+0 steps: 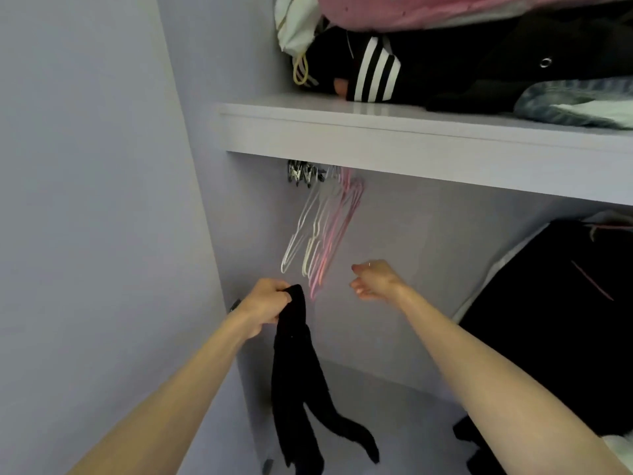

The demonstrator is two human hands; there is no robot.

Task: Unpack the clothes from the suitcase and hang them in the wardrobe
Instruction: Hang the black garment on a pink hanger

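Observation:
My left hand (263,308) grips the top of a black garment (298,378), which hangs down limp inside the open wardrobe. My right hand (375,279) is raised to the right of it, fingers apart and holding nothing. A bunch of empty white and pink hangers (325,231) dangles from under the shelf, slanting down to a spot between my two hands. My right hand is close to the pink hangers' lower ends without touching them. The suitcase is out of view.
A white shelf (376,132) crosses above, piled with folded clothes, among them a black piece with white stripes (375,72). Dark clothes (561,320) hang at the right of the wardrobe. The wardrobe's left side panel (102,234) stands close by my left arm.

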